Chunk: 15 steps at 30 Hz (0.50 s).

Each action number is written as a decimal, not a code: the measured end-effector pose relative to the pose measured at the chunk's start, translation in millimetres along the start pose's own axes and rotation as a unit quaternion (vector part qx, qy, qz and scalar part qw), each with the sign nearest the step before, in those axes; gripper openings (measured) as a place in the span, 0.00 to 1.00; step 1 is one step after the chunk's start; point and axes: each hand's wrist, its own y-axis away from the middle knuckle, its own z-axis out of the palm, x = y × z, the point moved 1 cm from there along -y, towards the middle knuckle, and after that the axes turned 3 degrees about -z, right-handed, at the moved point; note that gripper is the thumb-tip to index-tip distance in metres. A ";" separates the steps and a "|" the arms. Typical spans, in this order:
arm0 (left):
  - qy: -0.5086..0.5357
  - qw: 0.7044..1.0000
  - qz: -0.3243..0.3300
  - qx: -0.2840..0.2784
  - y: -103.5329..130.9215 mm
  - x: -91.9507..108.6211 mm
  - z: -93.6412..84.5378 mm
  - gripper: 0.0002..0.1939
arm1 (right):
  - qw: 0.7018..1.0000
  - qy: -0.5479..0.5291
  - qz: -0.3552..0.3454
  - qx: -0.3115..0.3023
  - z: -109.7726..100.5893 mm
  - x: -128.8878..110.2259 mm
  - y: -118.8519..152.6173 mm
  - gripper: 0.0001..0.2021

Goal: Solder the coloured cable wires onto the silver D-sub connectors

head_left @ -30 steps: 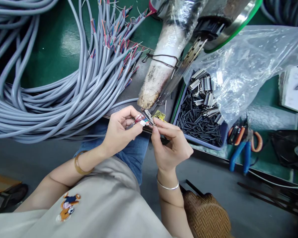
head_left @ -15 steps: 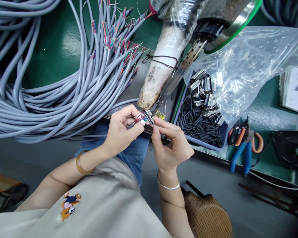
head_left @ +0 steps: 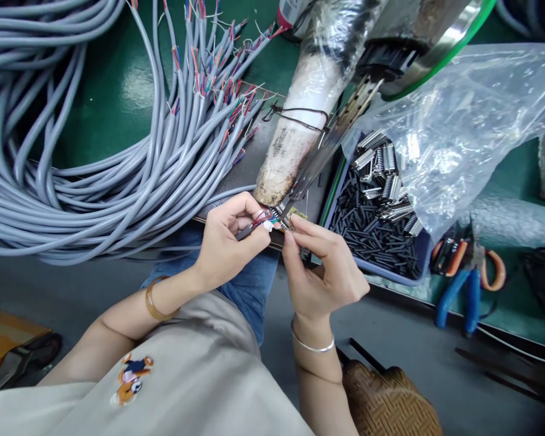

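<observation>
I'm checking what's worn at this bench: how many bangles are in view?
2: a yellowish bangle on the left wrist, and a silver bangle on the right wrist.

The left hand (head_left: 229,242) pinches coloured wires (head_left: 260,220) at a metal connector (head_left: 277,212); the right hand (head_left: 327,269) works close beside, its grip unclear. From there, grey cables (head_left: 154,163) sprawl over the green desk (head_left: 113,121) at ten o'clock, a wrapped tube (head_left: 295,121) slants toward one, a tray (head_left: 386,278) sits at three, and blue-handled pliers (head_left: 450,298) lie at four.
</observation>
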 end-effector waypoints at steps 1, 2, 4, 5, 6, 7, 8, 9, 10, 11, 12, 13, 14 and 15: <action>-0.002 1.000 -0.002 0.000 -0.2 0.6 0.0 0.12 | 1.000 0.007 -0.005 0.001 -0.3 -0.6 -0.4 0.10; -0.004 1.000 -0.005 0.000 -0.4 1.2 0.0 0.12 | 1.000 0.012 -0.010 0.002 -0.6 -1.1 -0.5 0.10; -0.006 1.000 -0.008 0.000 -1.0 2.1 -0.4 0.12 | 1.000 0.018 -0.022 0.008 -1.2 -1.4 0.3 0.10; -0.007 1.000 -0.009 -0.001 -1.3 2.1 -0.8 0.11 | 0.999 0.020 -0.028 0.009 -1.4 -1.2 1.2 0.10; -0.007 1.000 -0.011 -0.002 -1.5 1.9 -1.3 0.11 | 0.999 0.023 -0.034 0.009 -1.6 -0.7 2.3 0.09; -0.005 1.000 -0.011 -0.004 -1.7 1.4 -1.8 0.11 | 0.999 0.025 -0.039 0.005 -1.7 0.0 3.6 0.09; -0.003 1.000 -0.013 -0.007 -1.8 0.5 -2.4 0.10 | 0.999 0.028 -0.043 -0.001 -1.7 0.8 4.9 0.09; 0.000 1.000 -0.017 -0.010 -1.7 -0.6 -3.1 0.10 | 0.998 0.031 -0.047 -0.009 -1.7 1.5 6.1 0.09; 0.002 1.000 -0.023 -0.012 -1.4 -1.9 -3.7 0.10 | 0.998 0.034 -0.050 -0.017 -1.7 2.3 7.3 0.09; 0.002 0.999 -0.029 -0.013 -1.0 -3.3 -4.3 0.09 | 0.998 0.036 -0.052 -0.022 -1.8 2.9 8.3 0.09; 0.001 0.999 -0.035 -0.011 -0.4 -4.6 -4.8 0.09 | 0.998 0.037 -0.054 -0.025 -1.9 3.4 9.1 0.09; -0.001 0.999 -0.040 -0.010 0.2 -5.6 -5.3 0.09 | 0.997 0.037 -0.055 -0.026 -2.3 3.6 9.6 0.09; -0.004 0.999 -0.041 -0.009 0.9 -6.4 -5.6 0.09 | 0.998 0.037 -0.053 -0.025 -2.7 3.8 10.0 0.09; -0.005 0.999 -0.040 -0.008 1.5 -6.9 -5.8 0.10 | 0.998 0.034 -0.048 -0.024 -3.3 3.7 10.2 0.09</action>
